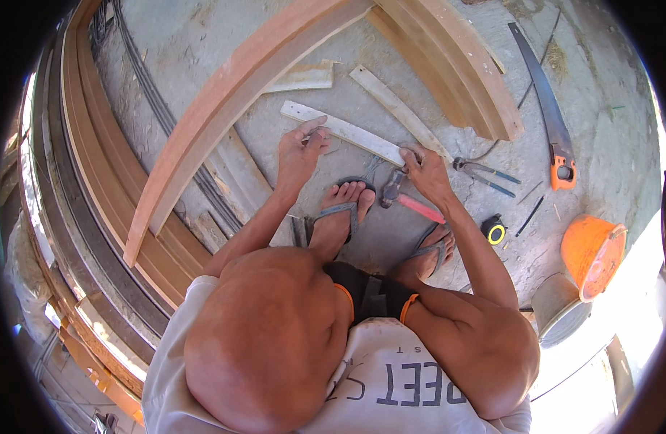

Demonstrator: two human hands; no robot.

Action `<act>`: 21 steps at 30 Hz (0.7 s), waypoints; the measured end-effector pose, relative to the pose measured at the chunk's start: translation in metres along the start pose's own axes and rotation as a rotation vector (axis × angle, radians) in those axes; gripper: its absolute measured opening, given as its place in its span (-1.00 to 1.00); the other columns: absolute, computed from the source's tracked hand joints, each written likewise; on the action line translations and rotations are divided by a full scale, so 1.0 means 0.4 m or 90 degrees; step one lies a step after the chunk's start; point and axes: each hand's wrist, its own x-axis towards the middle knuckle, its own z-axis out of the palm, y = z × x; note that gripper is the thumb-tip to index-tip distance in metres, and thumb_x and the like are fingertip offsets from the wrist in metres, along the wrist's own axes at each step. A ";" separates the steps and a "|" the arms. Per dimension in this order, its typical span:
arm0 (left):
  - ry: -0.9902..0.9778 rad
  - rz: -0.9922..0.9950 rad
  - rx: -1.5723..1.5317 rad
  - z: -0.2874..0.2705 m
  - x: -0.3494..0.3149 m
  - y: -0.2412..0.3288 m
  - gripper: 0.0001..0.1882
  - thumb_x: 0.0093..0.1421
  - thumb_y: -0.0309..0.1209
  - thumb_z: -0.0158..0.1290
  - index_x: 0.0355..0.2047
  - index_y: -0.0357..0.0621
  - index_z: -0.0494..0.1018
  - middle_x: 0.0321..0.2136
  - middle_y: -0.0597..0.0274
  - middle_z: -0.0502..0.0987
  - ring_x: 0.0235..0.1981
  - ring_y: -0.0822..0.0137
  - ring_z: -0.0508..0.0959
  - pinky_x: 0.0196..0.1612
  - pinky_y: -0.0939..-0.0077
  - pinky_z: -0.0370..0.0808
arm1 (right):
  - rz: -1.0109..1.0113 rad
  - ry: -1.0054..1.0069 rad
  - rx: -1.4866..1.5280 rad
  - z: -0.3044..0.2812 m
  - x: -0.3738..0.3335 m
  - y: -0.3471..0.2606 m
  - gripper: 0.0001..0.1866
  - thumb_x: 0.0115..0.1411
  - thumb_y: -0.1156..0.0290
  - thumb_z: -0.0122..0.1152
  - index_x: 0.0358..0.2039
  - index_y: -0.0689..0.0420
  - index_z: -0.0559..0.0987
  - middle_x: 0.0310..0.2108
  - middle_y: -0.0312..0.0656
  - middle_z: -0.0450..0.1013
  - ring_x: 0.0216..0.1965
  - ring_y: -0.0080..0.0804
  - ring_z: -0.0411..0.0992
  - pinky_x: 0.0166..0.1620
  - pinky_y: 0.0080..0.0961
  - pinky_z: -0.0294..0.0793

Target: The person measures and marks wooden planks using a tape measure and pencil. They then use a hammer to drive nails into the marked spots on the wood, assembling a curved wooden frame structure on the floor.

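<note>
A narrow white-painted wooden strip (358, 135) lies slantwise across the space between my hands, above the concrete. My left hand (302, 150) is closed at its near edge, with bent fingers around the left part of the strip. At the other end, my right hand (425, 171) pinches the strip between thumb and fingers. Just below that hand, a hammer (420, 208) with a red handle rests on the ground by my sandalled feet. Pincers (488, 177) with blue-grey handles lie to its right. Another pale strip (398, 108) is on the floor beyond.
A curved wooden frame piece (224, 98) arches over the left side, with another (456, 65) beyond. At right are a handsaw (543, 90), a tape measure (494, 229), a dark thin stick (529, 216), an orange bucket (590, 249) and a grey bucket (557, 307).
</note>
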 end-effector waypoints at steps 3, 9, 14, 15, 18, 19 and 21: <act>0.016 0.024 0.075 0.030 0.014 0.034 -0.58 0.43 -0.40 0.19 0.20 -0.42 0.55 -0.17 0.10 0.72 -0.24 0.41 0.70 -0.14 0.57 0.64 | 0.012 0.062 0.104 0.024 -0.002 -0.013 -0.62 0.46 0.21 0.26 0.15 0.16 0.65 -0.30 -0.07 0.66 -0.36 -0.39 0.61 -0.20 -0.35 0.58; 0.053 0.062 0.202 -0.015 0.049 -0.004 -0.76 0.38 -0.47 0.22 -0.06 -0.40 0.68 -0.19 0.03 0.75 -0.27 0.41 0.69 -0.19 0.47 0.59 | -0.031 0.129 -0.090 -0.022 -0.120 -0.014 -0.60 0.36 0.22 0.38 0.10 0.17 0.64 -0.29 0.02 0.66 -0.36 -0.13 0.63 -0.20 -0.26 0.60; 0.087 0.070 0.213 0.011 0.039 0.004 -0.79 0.36 -0.44 0.25 -0.08 -0.31 0.71 -0.25 -0.01 0.74 -0.32 0.35 0.68 -0.21 0.40 0.59 | -0.045 0.128 -0.363 -0.013 -0.341 0.121 -0.59 0.24 0.22 0.47 0.05 0.12 0.67 -0.16 -0.05 0.57 -0.11 -0.02 0.55 -0.06 -0.10 0.50; 0.089 0.092 0.234 0.013 0.036 -0.004 -0.79 0.36 -0.44 0.25 -0.07 -0.29 0.71 -0.26 -0.03 0.73 -0.33 0.32 0.68 -0.21 0.39 0.59 | -0.062 0.116 -0.430 -0.007 -0.357 0.142 -0.59 0.23 0.23 0.46 0.05 0.09 0.67 -0.13 -0.08 0.55 -0.06 -0.01 0.52 -0.03 -0.07 0.47; 0.102 0.111 0.251 0.026 0.043 -0.031 -0.80 0.37 -0.45 0.24 -0.06 -0.26 0.72 -0.28 -0.08 0.71 -0.35 0.22 0.69 -0.23 0.37 0.59 | -0.036 0.156 -0.435 0.007 -0.361 0.184 -0.63 0.21 0.31 0.44 0.04 0.05 0.68 -0.15 -0.14 0.50 -0.02 -0.06 0.47 -0.01 -0.09 0.40; 0.101 0.123 0.255 0.027 0.042 -0.041 -0.80 0.37 -0.46 0.23 -0.06 -0.26 0.72 -0.28 -0.08 0.71 -0.35 0.20 0.69 -0.23 0.37 0.59 | -0.047 0.155 -0.423 0.005 -0.364 0.192 -0.63 0.20 0.33 0.43 0.03 0.05 0.69 -0.16 -0.14 0.50 -0.03 -0.06 0.48 -0.01 -0.08 0.41; 0.086 0.157 0.261 0.038 0.054 -0.054 -0.81 0.36 -0.49 0.22 -0.07 -0.27 0.72 -0.28 -0.09 0.70 -0.34 0.15 0.69 -0.22 0.35 0.60 | -0.063 0.166 -0.400 -0.008 -0.364 0.171 -0.65 0.19 0.37 0.41 0.01 0.05 0.69 -0.18 -0.14 0.50 -0.04 -0.06 0.49 -0.03 -0.07 0.42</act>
